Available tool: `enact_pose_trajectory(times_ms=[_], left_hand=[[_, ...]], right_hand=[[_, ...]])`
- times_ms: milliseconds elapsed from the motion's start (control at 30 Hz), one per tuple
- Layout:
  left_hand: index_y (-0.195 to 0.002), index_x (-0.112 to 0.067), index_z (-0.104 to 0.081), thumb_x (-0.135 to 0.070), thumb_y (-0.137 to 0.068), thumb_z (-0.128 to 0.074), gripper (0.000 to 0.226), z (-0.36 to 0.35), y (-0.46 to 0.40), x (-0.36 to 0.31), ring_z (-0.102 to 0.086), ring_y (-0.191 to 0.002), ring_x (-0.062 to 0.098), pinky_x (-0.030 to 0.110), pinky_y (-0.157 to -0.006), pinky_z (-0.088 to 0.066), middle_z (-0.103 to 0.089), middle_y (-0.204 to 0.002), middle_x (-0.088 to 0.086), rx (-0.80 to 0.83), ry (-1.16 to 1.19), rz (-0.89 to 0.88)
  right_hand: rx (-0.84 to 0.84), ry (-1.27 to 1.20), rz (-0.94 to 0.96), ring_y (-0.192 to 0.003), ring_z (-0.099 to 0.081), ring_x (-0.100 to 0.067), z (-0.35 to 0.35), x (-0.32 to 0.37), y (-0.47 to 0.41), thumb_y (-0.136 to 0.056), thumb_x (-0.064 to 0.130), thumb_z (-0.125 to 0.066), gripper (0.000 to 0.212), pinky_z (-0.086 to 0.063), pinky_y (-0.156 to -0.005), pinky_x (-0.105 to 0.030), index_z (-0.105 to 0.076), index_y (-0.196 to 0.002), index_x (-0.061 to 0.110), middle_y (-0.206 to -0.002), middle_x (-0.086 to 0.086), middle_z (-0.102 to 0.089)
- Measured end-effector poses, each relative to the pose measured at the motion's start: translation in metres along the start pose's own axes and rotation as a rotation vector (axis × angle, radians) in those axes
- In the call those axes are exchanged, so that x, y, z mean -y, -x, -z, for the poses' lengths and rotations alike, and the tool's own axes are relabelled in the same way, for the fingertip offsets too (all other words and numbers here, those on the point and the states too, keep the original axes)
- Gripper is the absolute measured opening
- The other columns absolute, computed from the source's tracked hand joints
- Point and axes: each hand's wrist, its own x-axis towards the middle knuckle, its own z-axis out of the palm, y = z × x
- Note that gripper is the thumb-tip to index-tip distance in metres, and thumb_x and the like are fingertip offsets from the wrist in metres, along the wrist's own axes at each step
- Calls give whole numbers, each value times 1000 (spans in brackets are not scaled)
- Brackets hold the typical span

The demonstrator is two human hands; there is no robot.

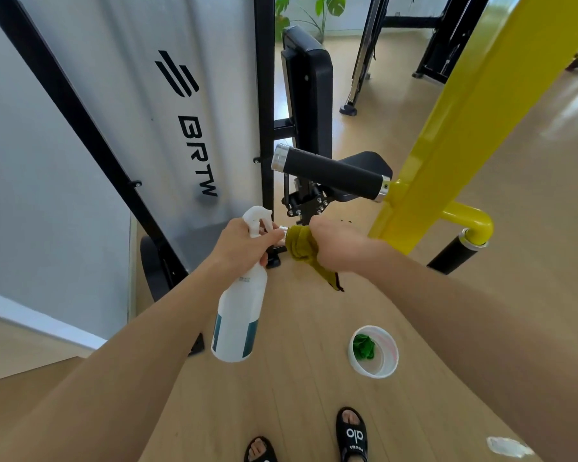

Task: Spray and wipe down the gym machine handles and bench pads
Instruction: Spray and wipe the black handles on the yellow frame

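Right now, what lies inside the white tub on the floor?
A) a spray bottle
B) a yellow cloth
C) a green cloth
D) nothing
C: a crumpled green cloth lies inside the white tub; the yellow cloth is gripped in the right hand, and the spray bottle is in the left hand.

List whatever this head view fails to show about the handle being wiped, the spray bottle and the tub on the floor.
- Lower handle: only its metal end cap shows; the yellow-green cloth and right hand cover the rest.
- Spray bottle: label print too small to read; the left hand hides its neck.
- White tub: holds something green, too small to identify.
- Bench pad: seen mostly from behind.
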Motion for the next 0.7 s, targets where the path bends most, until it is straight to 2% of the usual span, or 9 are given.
enact_pose_trajectory(times_ms=[67, 167, 233, 333, 367, 433, 500, 600, 700], left_hand=[[-117, -15, -64, -46, -94, -64, 39, 0, 1, 0, -62, -70, 14, 30, -73, -49, -62, -81, 3, 6, 5, -1], [-116, -17, -62, -46, -94, -65, 37, -3, 3, -2, -61, -71, 13, 30, -74, -48, -63, -89, 5, 14, 6, 1], [-112, -20, -59, -45, -94, -64, 31, -4, 3, -3, -60, -67, 11, 29, -72, -47, -62, -84, 3, 10, 22, 7], [-110, -21, -58, -43, -95, -64, 28, -6, 2, -5, -60, -64, 11, 28, -69, -47, -59, -76, -2, -15, 66, 6], [-110, -22, -56, -43, -95, -65, 27, -6, 2, -6, -60, -66, 12, 29, -71, -47, -58, -77, -2, -19, 66, 11], [-109, -23, -53, -44, -94, -65, 28, -6, 1, -5, -62, -73, 17, 31, -75, -48, -59, -84, 2, -21, 43, 17], [-111, -22, -54, -46, -94, -64, 31, -5, 0, -4, -63, -79, 20, 33, -77, -50, -61, -91, 6, -11, 10, 18], [-113, -20, -56, -46, -94, -65, 34, -4, 1, -4, -64, -74, 19, 33, -75, -52, -63, -91, 8, -2, 14, 17], [-111, -19, -56, -44, -94, -66, 32, -2, 2, -3, -61, -66, 13, 31, -71, -49, -62, -84, 5, 1, 40, 33]], right_hand=[[171, -44, -24, -102, -62, -34, 19, -5, -1, -89, 8, -66, 27, -43, -77, -36, -61, -115, 6, -92, -8, -56], [261, -47, -65, -96, -62, -27, 25, -6, -6, -87, 11, -72, 38, -53, -83, -36, -61, -123, 6, -103, -11, -60], [113, 11, -68, -98, -64, -26, 10, -2, -5, -91, 11, -68, 34, -55, -87, -35, -60, -124, 7, -103, -11, -60], [-362, 297, -44, -97, -60, -26, -33, -4, 5, -95, 12, -63, 33, -50, -84, -36, -50, -125, 8, -108, -12, -58], [-472, 381, -21, -95, -58, -26, -47, -6, 9, -95, 13, -63, 33, -49, -83, -36, -48, -123, 8, -107, -13, -57], [-583, 445, 10, -94, -57, -28, -65, -12, 13, -92, 14, -67, 35, -48, -85, -38, -48, -121, 7, -107, -16, -56], [-596, 435, 18, -99, -56, -30, -66, -13, 14, -91, 12, -67, 39, -47, -89, -40, -45, -124, 6, -112, -17, -54], [-516, 387, -3, -104, -54, -28, -52, -6, 15, -93, 11, -64, 43, -45, -91, -37, -41, -129, 7, -117, -15, -52], [-373, 175, -130, -97, -61, -24, -33, 3, 6, -95, 20, -66, 33, -50, -84, -34, -52, -124, 11, -109, -9, -61]])
